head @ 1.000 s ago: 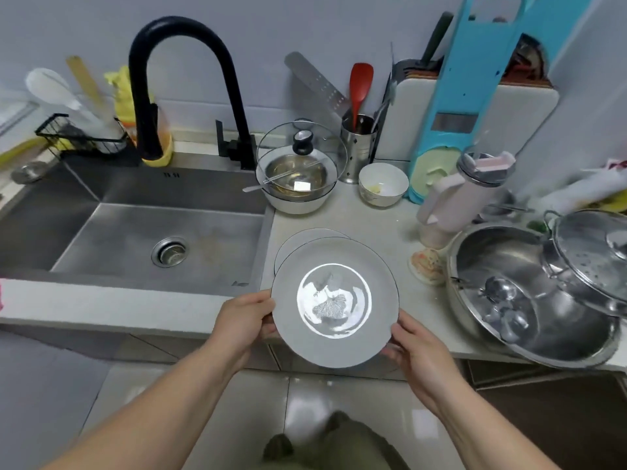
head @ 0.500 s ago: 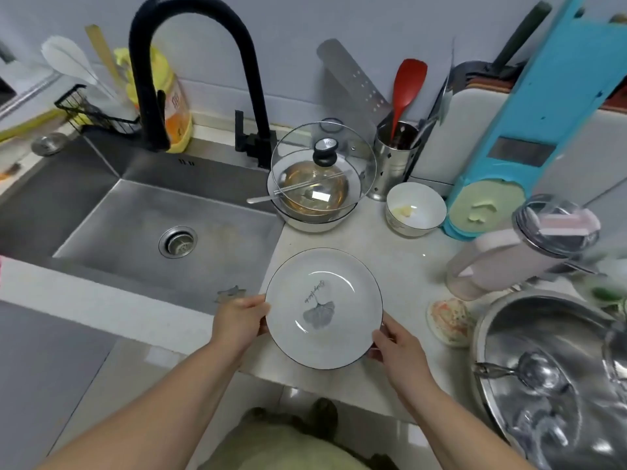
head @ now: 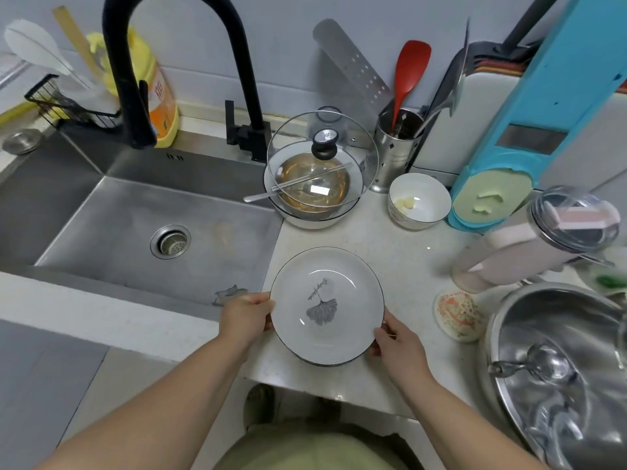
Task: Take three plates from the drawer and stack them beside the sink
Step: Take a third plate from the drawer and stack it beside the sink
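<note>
A white plate (head: 327,305) with a thin dark rim and a grey ginkgo-leaf print lies level on the pale counter (head: 400,252), just right of the steel sink (head: 135,232). A second rim shows under its near edge, so it rests on another plate; how many lie beneath is hidden. My left hand (head: 246,317) grips the plate's left rim. My right hand (head: 395,340) holds the lower right rim. The drawer is out of view.
Behind the plate stands a bowl with a glass lid (head: 320,164) and a spoon, a small white bowl (head: 419,205) and a utensil holder (head: 398,147). A large steel pot (head: 556,368) and a pink lidded cup (head: 539,242) crowd the right. A black faucet (head: 135,79) arches over the sink.
The plate went from held above the counter's front edge, forward and down onto the plate lying beside the sink. Both hands kept their grip on its rim.
</note>
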